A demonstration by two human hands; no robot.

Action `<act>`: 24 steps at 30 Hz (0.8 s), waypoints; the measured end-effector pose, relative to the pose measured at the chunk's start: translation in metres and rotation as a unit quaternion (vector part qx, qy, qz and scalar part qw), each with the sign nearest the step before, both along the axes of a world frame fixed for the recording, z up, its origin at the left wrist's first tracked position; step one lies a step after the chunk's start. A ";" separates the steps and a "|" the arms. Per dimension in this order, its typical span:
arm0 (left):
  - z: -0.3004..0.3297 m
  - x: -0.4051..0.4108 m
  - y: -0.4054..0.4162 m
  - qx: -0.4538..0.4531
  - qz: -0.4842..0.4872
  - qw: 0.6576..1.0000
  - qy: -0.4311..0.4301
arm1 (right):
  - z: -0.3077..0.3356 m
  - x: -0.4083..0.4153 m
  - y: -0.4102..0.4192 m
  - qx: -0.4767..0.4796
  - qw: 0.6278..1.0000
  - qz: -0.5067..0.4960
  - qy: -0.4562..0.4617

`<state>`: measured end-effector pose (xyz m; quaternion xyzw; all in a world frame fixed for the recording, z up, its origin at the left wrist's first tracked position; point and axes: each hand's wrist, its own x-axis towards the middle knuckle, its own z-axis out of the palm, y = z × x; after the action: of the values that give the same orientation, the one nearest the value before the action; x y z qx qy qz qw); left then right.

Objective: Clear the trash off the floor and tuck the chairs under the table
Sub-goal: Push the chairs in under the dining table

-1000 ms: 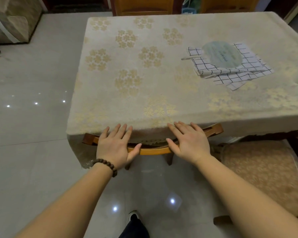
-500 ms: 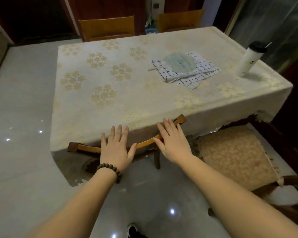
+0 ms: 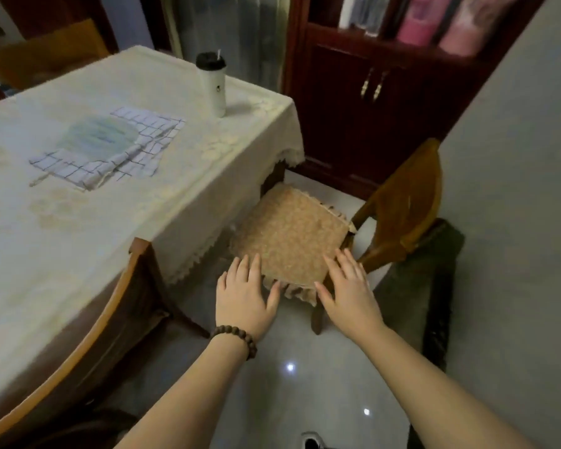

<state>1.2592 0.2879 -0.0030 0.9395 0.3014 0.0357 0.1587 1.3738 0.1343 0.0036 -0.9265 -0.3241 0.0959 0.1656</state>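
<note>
A wooden chair with a tan cushioned seat [image 3: 292, 234] stands pulled out at the table's right corner, its backrest [image 3: 405, 205] turned toward the wall. My left hand [image 3: 245, 294] and my right hand [image 3: 347, 288] hover with straight fingers over the near edge of that seat; whether they touch it is unclear. A second chair's curved backrest [image 3: 88, 341] lies against the tablecloth edge at the left, tucked under the table [image 3: 85, 215]. No trash shows on the visible floor.
On the table lie a checked cloth [image 3: 143, 147] with a round fan and a white tumbler [image 3: 212, 84]. A dark wooden cabinet [image 3: 370, 102] stands behind. A grey wall [image 3: 515, 189] and a dark mat [image 3: 428, 286] lie to the right.
Both hands left the tucked chair's backrest and moved right, over the second chair's seat. The view swung right toward the cabinet and wall.
</note>
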 end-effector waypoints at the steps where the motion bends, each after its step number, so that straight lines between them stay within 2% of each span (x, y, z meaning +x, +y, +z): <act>1: -0.001 0.014 -0.015 -0.014 -0.029 0.999 0.004 | -0.001 0.005 -0.021 0.001 1.000 -0.030 0.001; 6: 0.001 0.069 -0.097 -0.045 -0.140 0.989 0.023 | -0.005 0.025 -0.121 0.009 0.989 -0.149 -0.003; 11: 0.007 0.108 -0.166 -0.042 -0.176 0.983 0.024 | -0.010 0.060 -0.194 0.006 0.978 -0.208 -0.007; 20: 0.032 0.200 -0.246 -0.018 -0.087 0.994 -0.067 | 0.003 0.175 -0.267 0.011 0.990 -0.142 -0.002; 24: 0.039 0.240 -0.264 -0.002 -0.051 0.996 -0.067 | 0.011 0.224 -0.276 -0.007 0.995 -0.099 -0.005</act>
<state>1.4990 0.0238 0.0362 0.9489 0.2416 0.0900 0.1818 1.5980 -0.1422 0.0149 -0.9556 -0.2312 0.0769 0.1658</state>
